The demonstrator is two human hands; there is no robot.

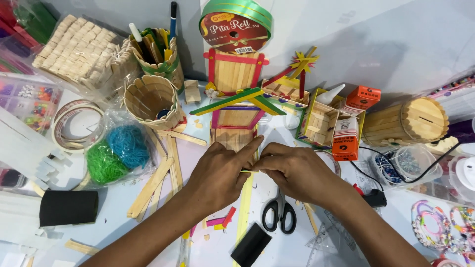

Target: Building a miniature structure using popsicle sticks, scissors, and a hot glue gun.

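Observation:
My left hand (220, 173) and my right hand (294, 170) meet at the middle of the table, fingertips pinching a thin yellow-green craft stick (244, 210) that runs down toward me. Just beyond the fingers lies a panel of plain wooden sticks (230, 138), below a small stick house with a green and yellow roof (237, 101). Black-handled scissors (279, 215) lie under my right wrist. Loose plain sticks (158, 180) lie left of my left hand.
A round stick cup (151, 99), a bag of blue and green yarn (116, 153), tape rolls (74, 123), a green ribbon roll (236, 22), orange boxes (346, 136), a wooden stick barrel (405, 121), bead bracelets (440, 222), a glue gun (371, 195) and black foam pieces (69, 207) crowd the table.

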